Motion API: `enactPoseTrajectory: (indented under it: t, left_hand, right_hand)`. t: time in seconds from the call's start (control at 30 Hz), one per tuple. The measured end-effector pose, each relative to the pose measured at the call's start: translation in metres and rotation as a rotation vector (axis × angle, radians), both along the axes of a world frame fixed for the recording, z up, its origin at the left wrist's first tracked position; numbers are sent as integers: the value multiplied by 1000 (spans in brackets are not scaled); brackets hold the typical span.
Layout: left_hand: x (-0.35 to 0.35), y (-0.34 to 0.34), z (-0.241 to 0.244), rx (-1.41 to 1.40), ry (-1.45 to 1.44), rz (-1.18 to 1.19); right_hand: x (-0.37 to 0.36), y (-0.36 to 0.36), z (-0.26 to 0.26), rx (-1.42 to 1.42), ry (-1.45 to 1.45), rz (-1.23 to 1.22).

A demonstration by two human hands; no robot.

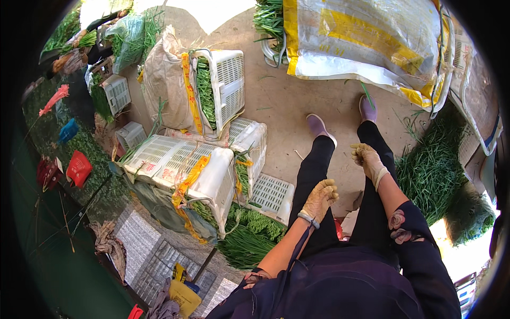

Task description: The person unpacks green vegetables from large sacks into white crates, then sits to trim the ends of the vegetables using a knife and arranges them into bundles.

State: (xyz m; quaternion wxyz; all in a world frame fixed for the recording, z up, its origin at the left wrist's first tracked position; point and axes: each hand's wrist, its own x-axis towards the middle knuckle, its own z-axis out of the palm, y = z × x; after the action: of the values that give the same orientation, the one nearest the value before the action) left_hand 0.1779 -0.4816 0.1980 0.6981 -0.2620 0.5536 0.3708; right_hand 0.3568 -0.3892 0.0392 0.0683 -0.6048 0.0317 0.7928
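Observation:
Both my hands wear pale, soiled thin gloves and hang above my legs, apart from each other. My left hand (320, 199) has its fingers loosely curled; nothing shows in it. My right hand (368, 161) is curled too, its fingertips close together, and whether something small is between them cannot be told. To the left, white plastic crates (185, 165) packed with green stalks are stacked and tied with yellow printed strips. Bundled green stalks (249, 239) lie beside my left forearm. A heap of long green leaves (432, 171) lies to the right.
A large white-and-yellow woven sack (358, 36) covers a crate load ahead of my feet. A flat crate (273, 195) lies left of my leg. At the upper left, another person's gloved hand (69, 60) is near green stalks. A dark green umbrella (51, 239) fills the lower left.

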Motion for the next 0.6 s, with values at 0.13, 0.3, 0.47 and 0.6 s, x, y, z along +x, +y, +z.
enactPoseTrajectory:
  t: [0.13, 0.3, 0.47, 0.6]
  left_hand:
    - [-10, -12, -2, 12, -21, 65]
    - [-46, -32, -29, -145, -9, 10]
    - [-102, -20, -89, 32, 230, -93]
    - [-116, -28, -118, 96, 172, -223]
  right_hand:
    - [-11, 10, -1, 38, 6, 30]
    - [-49, 18, -14, 143, -36, 184]
    - [-86, 9, -35, 215, -37, 166]
    - [-100, -21, -48, 292, -76, 103]
